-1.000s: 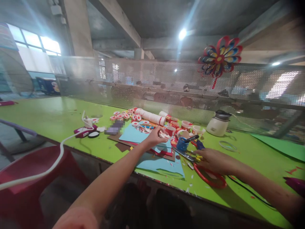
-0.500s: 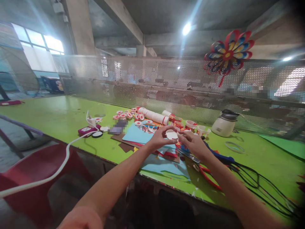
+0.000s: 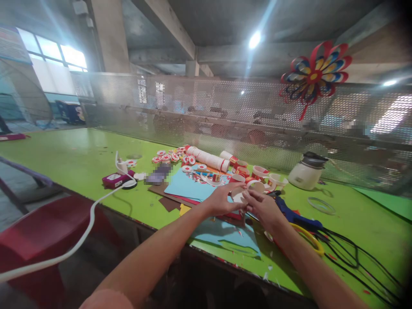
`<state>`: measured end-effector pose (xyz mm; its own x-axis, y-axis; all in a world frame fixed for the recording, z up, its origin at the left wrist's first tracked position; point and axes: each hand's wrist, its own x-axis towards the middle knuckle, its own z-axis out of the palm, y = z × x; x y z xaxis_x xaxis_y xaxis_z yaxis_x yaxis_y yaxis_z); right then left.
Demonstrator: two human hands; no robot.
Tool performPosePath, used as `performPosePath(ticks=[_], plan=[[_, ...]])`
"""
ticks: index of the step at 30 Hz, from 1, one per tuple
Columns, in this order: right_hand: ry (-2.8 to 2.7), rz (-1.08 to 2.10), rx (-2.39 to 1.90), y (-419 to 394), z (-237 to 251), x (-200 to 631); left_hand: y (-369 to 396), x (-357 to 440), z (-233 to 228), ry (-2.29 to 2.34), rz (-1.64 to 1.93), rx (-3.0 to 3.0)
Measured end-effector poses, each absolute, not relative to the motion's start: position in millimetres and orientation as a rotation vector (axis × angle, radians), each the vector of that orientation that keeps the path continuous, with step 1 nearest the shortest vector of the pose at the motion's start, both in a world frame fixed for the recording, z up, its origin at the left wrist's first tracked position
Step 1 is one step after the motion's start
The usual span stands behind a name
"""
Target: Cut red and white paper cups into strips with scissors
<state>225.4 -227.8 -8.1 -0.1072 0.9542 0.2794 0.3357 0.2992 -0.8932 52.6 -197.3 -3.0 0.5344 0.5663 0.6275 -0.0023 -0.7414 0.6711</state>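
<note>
My left hand (image 3: 222,200) grasping a small white piece (image 3: 238,197), my right hand (image 3: 264,209) pinching its edge, shape too blurred for me to tell, light-blue paper (image 3: 185,185) near.

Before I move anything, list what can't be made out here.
Head view:
- White piece: its full outline is covered by the left grip and right grip.
- Yellow loop: one part is hidden behind the right forearm.
- Black cords: their far ends are lost at the dark right edge.
- Dark item: pixelation masks its details.
- Shapes behind the mesh: blurred and screened by it.
</note>
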Motion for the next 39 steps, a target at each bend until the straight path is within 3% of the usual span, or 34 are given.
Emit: performPosePath(ticks=[12,17,28,39], plan=[[-1.278,1.032,-1.089,-233,-7,219,-184,56,-17,0.495,1.142,2.342],[-1.249,1.065,-1.025,-232,-3,219,-179,57,-15,0.360,1.062,2.262],[-1.287,1.066,-0.974,-236,1,218,-191,59,-4,0.530,0.953,2.171],[-1.356,1.122,-1.026,-245,9,217,-188,61,-5,0.636,1.136,2.069]])
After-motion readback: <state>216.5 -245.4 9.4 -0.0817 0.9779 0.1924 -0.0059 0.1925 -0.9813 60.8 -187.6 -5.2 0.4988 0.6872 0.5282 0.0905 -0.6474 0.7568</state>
